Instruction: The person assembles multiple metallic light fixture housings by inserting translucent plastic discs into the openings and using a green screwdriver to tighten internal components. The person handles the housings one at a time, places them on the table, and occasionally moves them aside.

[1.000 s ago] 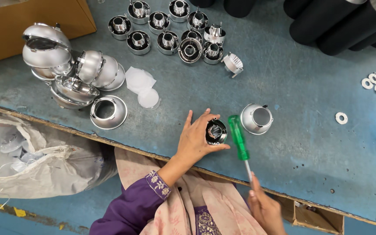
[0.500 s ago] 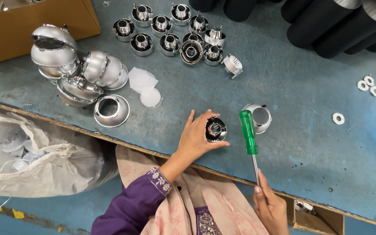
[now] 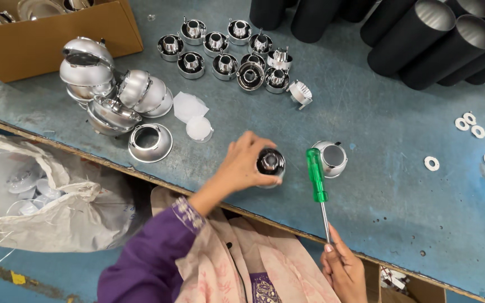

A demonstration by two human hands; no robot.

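My left hand (image 3: 243,166) grips a small round chrome fitting (image 3: 270,161) with a dark centre, just above the blue workbench (image 3: 366,112) near its front edge. My right hand (image 3: 342,268) holds a green-handled screwdriver (image 3: 316,177) by the tip end of its metal shaft, with the handle pointing away from me. The handle lies between the held fitting and a loose chrome cup (image 3: 332,158) resting on the bench to the right.
Several similar chrome fittings (image 3: 225,53) cluster at the back. Shiny reflector bowls (image 3: 110,95) pile up at the left beside a cardboard box (image 3: 51,33). Black tubes (image 3: 422,39) lie at the back right, white washers (image 3: 470,120) at the right. A plastic bag (image 3: 40,196) hangs below the edge.
The screwdriver has swung upright from a slanted pose, and my right hand has risen toward the bench edge. My left hand has turned slightly on the fitting.
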